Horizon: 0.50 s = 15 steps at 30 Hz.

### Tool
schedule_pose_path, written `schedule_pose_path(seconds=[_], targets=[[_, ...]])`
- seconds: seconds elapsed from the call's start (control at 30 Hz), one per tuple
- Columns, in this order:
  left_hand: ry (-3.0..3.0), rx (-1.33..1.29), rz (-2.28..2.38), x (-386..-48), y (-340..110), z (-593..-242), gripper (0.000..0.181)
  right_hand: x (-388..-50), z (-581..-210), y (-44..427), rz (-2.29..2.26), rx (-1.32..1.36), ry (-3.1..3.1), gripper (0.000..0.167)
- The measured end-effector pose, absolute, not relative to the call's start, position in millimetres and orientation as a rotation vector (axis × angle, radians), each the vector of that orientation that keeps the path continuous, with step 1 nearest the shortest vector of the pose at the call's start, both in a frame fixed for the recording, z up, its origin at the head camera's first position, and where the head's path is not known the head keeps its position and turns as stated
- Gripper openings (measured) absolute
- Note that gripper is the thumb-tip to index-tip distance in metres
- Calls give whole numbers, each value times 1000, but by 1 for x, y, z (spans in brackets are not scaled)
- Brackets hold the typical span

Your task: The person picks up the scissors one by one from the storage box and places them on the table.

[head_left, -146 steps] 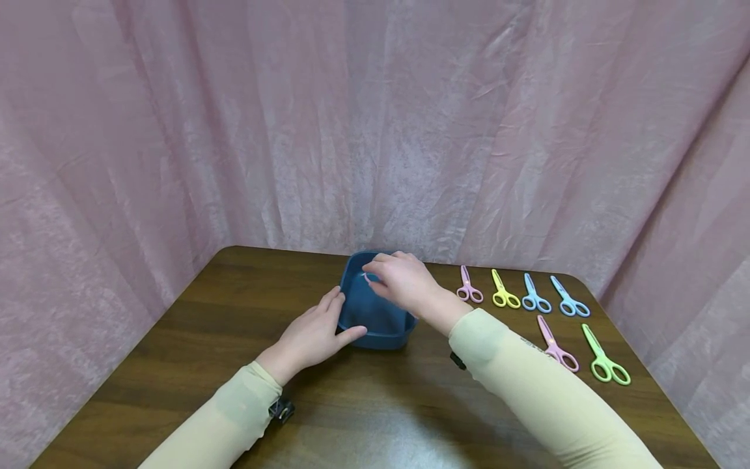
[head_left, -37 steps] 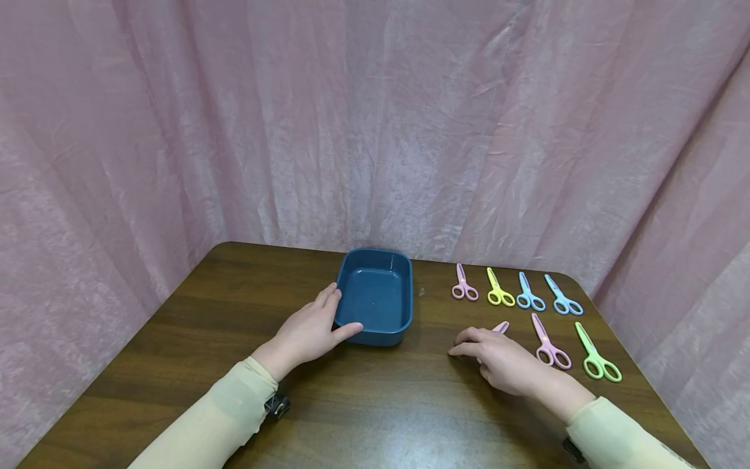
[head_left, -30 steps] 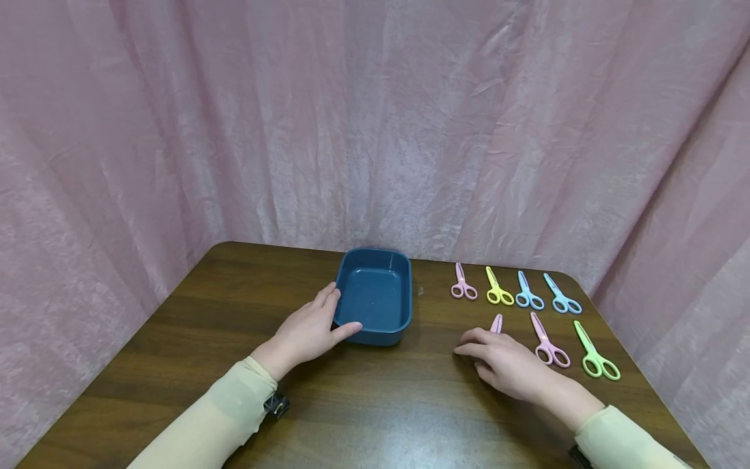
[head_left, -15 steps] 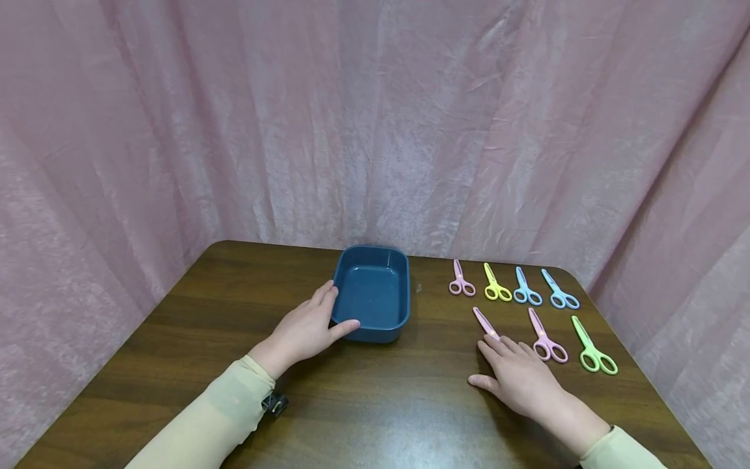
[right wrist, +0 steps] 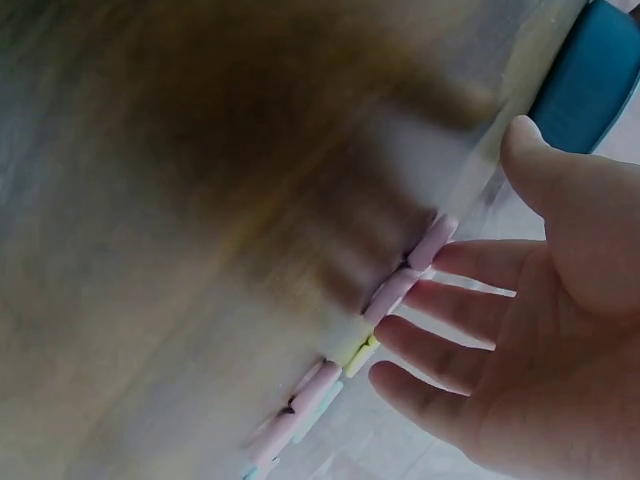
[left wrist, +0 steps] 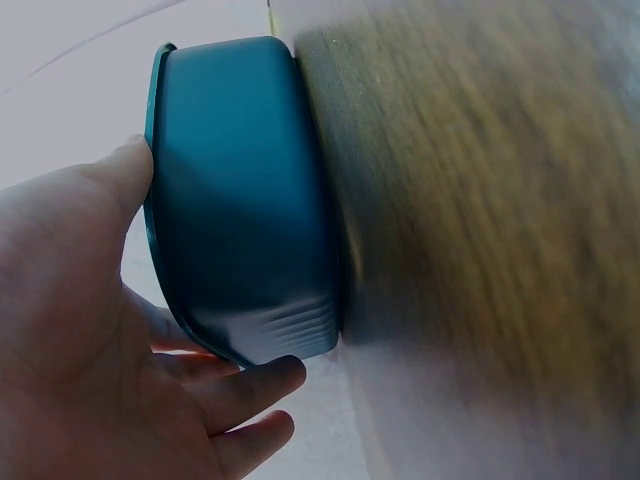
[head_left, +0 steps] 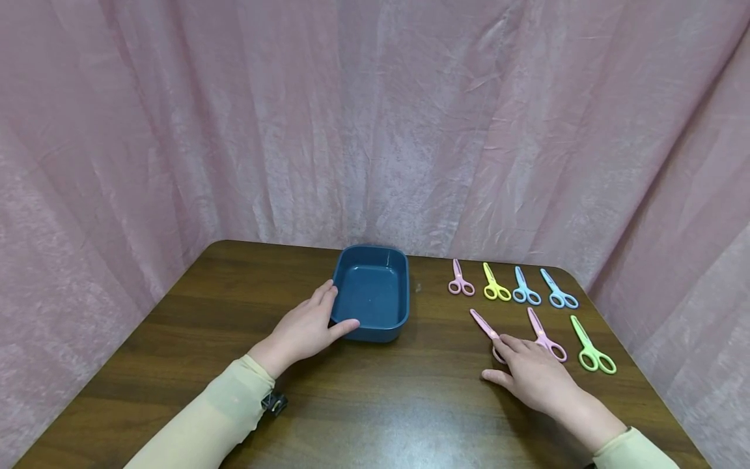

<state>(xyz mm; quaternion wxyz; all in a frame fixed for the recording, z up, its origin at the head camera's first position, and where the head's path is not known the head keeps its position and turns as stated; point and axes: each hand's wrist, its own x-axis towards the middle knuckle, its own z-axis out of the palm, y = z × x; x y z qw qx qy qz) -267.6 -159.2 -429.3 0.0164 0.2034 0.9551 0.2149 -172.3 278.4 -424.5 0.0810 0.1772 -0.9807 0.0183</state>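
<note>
A deep blue rectangular box (head_left: 375, 334) stands at the back middle of the table. My left hand (head_left: 301, 331) rests against its left side, fingers fairly straight, thumb at the front rim; the left wrist view shows the thumb and fingertips touching the box wall (left wrist: 240, 190). My right hand (head_left: 536, 378) is spread over the handles of pink scissors (head_left: 483, 323), partly hiding them. Its fingertips touch or hover just at the scissors (right wrist: 433, 243); which, I cannot tell. Immediately right lie other pink scissors (head_left: 536, 324), then green scissors (head_left: 593, 348).
Behind that row lie pink scissors (head_left: 460, 281), yellow scissors (head_left: 495, 286) and two blue scissors (head_left: 525, 288), blades toward the back. A pink curtain (head_left: 375, 130) hangs behind the wooden table (head_left: 246, 286).
Earlier my right hand held a pink thing over the box; then it laid pink scissors in the front row and let go. The hand has drifted slightly right. The left hand stays at the box.
</note>
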Motion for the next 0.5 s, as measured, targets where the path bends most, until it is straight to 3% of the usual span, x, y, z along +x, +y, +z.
schedule_pose_path(seconds=[0.33, 0.5], targets=[[2973, 635, 663, -268, -159, -430, 106, -172, -425, 272, -14, 481, -2876, 56], [2969, 626, 661, -267, -159, -429, 106, -173, -424, 272, -17, 442, -2890, 58]])
